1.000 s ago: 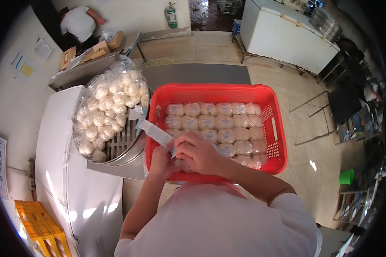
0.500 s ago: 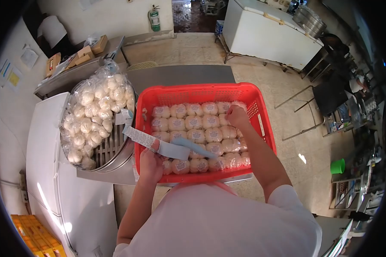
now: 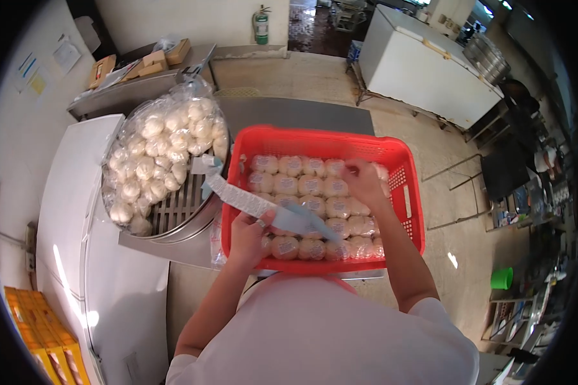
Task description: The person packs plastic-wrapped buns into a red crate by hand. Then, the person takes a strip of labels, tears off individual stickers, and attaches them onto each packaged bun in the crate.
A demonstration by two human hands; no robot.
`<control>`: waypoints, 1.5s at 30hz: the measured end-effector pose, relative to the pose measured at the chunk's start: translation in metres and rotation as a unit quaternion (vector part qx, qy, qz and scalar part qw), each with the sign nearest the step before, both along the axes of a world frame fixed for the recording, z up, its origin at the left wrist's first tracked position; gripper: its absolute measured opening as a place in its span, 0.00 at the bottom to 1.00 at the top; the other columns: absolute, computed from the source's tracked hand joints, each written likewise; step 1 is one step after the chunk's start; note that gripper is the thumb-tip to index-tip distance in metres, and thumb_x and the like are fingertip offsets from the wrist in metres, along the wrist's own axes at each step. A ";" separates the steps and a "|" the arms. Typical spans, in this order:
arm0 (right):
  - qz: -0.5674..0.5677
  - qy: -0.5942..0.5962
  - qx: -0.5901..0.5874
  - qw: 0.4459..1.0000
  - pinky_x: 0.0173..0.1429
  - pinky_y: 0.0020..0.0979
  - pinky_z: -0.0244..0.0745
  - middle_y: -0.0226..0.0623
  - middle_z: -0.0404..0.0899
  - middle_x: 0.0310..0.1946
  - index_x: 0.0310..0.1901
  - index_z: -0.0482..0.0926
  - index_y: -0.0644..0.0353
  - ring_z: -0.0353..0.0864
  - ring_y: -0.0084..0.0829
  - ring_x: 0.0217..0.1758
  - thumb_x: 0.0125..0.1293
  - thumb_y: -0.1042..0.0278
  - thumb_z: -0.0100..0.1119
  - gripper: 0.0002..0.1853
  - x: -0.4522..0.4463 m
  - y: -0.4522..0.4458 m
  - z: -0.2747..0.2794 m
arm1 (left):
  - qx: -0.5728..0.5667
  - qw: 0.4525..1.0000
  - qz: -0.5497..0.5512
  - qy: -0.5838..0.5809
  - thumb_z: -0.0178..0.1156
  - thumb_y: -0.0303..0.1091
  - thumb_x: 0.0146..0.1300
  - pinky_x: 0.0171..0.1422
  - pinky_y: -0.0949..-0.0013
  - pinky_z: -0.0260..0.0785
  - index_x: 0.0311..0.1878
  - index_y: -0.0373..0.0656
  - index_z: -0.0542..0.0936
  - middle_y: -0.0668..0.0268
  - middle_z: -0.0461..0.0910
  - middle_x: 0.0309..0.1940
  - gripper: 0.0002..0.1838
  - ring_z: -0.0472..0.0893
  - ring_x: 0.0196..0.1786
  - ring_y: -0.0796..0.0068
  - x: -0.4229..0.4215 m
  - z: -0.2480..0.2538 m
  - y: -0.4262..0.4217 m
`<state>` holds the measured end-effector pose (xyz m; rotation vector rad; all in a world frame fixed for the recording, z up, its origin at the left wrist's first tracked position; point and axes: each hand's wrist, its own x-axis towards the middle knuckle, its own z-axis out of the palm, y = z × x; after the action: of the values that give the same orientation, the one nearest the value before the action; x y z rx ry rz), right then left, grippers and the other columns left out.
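Observation:
My left hand (image 3: 247,239) is closed on a long strip of printed labels (image 3: 244,200), whose pale blue backing trails over the crate. Below it, rows of round white buns (image 3: 286,185) in clear wrap fill a red plastic crate (image 3: 327,136). Many buns carry a small printed label on top. My right hand (image 3: 365,182) is over the buns at the crate's far right, fingers pinched together; I cannot make out what is between them. On the left, a round metal steamer tray (image 3: 185,199) bears plastic bags of white buns (image 3: 153,151).
The crate stands on a metal table (image 3: 289,115). Boxes (image 3: 154,59) lie on a counter at the back left, near a fire extinguisher (image 3: 261,25). A white chest freezer (image 3: 424,67) is at the back right. Yellow crates (image 3: 42,327) sit at lower left.
The camera view has shifted, so the scene sits further right. My right hand has moved slightly left over the far buns. My left hand still holds the label strip.

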<state>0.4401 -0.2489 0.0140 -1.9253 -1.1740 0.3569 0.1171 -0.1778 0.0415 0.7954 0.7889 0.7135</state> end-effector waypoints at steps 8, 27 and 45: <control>0.242 0.221 -0.053 0.943 0.49 0.28 0.80 0.31 0.84 0.32 0.44 0.82 0.64 0.83 0.22 0.39 0.65 0.75 0.69 0.08 -0.152 0.013 0.075 | -0.065 0.995 -0.035 -0.062 0.59 0.32 0.75 0.50 0.65 0.77 0.49 0.39 0.82 0.64 0.85 0.43 0.08 0.84 0.45 0.72 -0.005 -0.003 0.007; 0.218 -0.007 0.110 0.970 0.48 0.42 0.81 0.44 0.85 0.46 0.51 0.82 0.58 0.86 0.47 0.46 0.63 0.76 0.66 0.14 -0.173 0.002 0.062 | -0.116 0.983 -0.050 -0.134 0.56 0.35 0.77 0.52 0.60 0.78 0.55 0.35 0.80 0.60 0.83 0.49 0.13 0.83 0.50 0.67 -0.008 0.000 0.007; 0.228 -0.031 0.118 0.966 0.42 0.41 0.81 0.40 0.85 0.39 0.45 0.84 0.57 0.86 0.44 0.39 0.63 0.77 0.67 0.09 -0.171 0.001 0.059 | -0.114 0.984 -0.093 -0.103 0.56 0.39 0.76 0.58 0.56 0.71 0.60 0.45 0.77 0.66 0.82 0.53 0.14 0.79 0.56 0.68 -0.010 -0.007 0.011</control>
<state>0.2686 -0.2476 0.0727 -1.4590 -1.6257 0.3807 0.1068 -0.1671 0.0346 0.5681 0.5877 0.5168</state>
